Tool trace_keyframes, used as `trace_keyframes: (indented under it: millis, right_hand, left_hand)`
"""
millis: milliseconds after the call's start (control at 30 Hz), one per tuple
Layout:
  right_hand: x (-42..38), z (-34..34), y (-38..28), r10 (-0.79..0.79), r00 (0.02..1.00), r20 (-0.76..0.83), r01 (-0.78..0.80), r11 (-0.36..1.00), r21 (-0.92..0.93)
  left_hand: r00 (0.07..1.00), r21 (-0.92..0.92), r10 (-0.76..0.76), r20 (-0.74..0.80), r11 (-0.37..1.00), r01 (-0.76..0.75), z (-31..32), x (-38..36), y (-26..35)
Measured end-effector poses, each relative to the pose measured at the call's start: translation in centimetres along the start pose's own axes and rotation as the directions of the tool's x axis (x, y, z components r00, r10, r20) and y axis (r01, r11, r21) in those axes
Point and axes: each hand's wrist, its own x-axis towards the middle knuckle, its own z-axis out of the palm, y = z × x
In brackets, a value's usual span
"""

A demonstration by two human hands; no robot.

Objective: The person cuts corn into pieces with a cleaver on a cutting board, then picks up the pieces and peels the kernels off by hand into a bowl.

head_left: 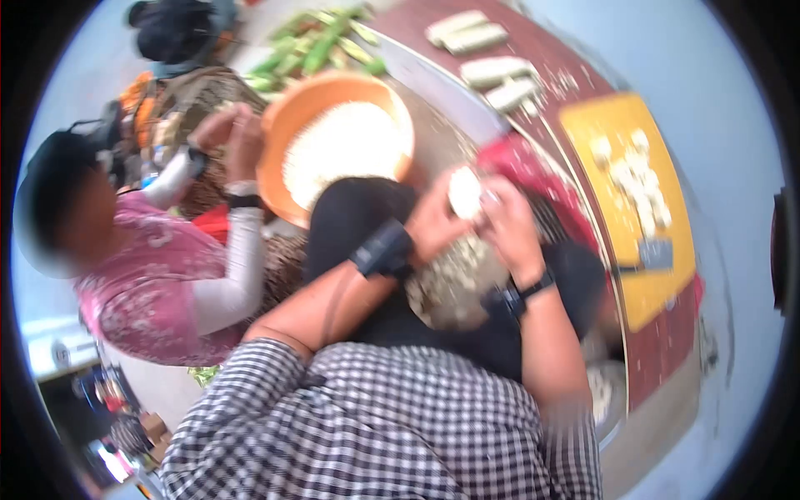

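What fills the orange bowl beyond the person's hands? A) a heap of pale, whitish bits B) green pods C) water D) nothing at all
A: the orange bowl holds a heap of pale bits, while the green pods lie outside it, farther back.

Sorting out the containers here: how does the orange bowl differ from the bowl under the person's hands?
The orange bowl is bright orange and filled with fine white bits; the bowl under the hands is smaller, with a mottled pale and dark fill. The orange bowl sits beside a co-worker; the other lies in the person's lap. Both are round and open.
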Motion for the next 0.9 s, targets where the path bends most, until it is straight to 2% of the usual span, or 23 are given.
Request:
trace_keyframes:
  millis: [67,133,200,367,400,467,500,600,633,733,767,800,867,900]
  right_hand:
    - [0.1,0.1,0.0,0.062,0.998,-0.001,-0.062,0.997,0.04]
    - [0.0,0.7,0.1,-0.011,0.999,-0.041,0.01,1.0,-0.01]
    - [0.1,1.8,-0.7,0.08,0.988,-0.13,-0.083,0.996,-0.016]
    - [1.1,1.3,0.7,0.118,0.991,-0.07,-0.111,0.989,0.102]
    - [1.2,1.3,1.0,0.104,0.993,-0.05,-0.093,0.979,0.181]
    - [1.4,1.5,1.1,0.115,0.993,-0.023,-0.108,0.975,0.193]
    - [1.5,1.2,1.4,0.128,0.992,-0.014,-0.123,0.975,0.183]
    - [1.3,0.9,1.0,0.164,0.986,0.01,-0.164,0.974,0.159]
    - [1.2,0.9,0.7,0.182,0.983,0.025,-0.183,0.971,0.154]
    - [0.9,-0.2,1.1,0.18,0.982,0.062,-0.184,0.981,0.066]
    - [0.8,-0.2,0.7,0.216,0.975,0.043,-0.219,0.974,0.054]
    - [0.6,0.1,0.4,0.261,0.965,0.033,-0.262,0.964,0.037]
    - [0.9,-0.4,0.5,0.276,0.958,0.082,-0.276,0.961,-0.014]
    - [0.8,-0.2,0.3,0.288,0.954,0.08,-0.284,0.957,-0.06]
  left_hand:
    - [0.998,-0.173,-0.06,-0.011,0.983,0.057,0.1,-0.3,0.2]
    - [0.996,-0.288,-0.087,0.025,0.953,0.09,0.0,-0.4,0.1]
    - [0.982,-0.33,-0.183,0.035,0.926,0.185,0.1,-0.3,2.5]
    - [0.991,-0.083,-0.046,-0.126,0.996,0.036,-0.1,-0.5,-0.4]
    - [0.989,-0.101,-0.058,-0.135,0.994,0.045,-0.2,-0.7,-0.9]
    - [0.989,-0.14,-0.006,-0.149,0.99,-0.015,-0.3,-0.9,-1.4]
    - [0.988,-0.183,-0.051,-0.148,0.983,0.024,-0.4,-1.0,-1.2]
    - [0.974,0.233,0.128,-0.189,0.969,-0.082,-0.8,-1.2,-3.4]
    - [0.975,0.191,0.094,-0.2,0.98,-0.055,-0.6,-1.4,-3.7]
    - [0.993,0.099,-0.04,-0.111,0.994,0.051,-0.7,-1.4,-3.4]
    - [0.993,0.305,0.053,-0.107,0.952,-0.018,-1.0,-1.2,-4.1]
    - [0.986,0.359,0.152,-0.064,0.926,-0.12,-1.4,-1.1,-6.2]
    - [0.995,0.377,0.092,-0.045,0.924,-0.068,-1.5,-1.9,-5.1]
    - [0.993,0.395,0.117,-0.037,0.914,-0.093,-1.6,-2.2,-5.0]
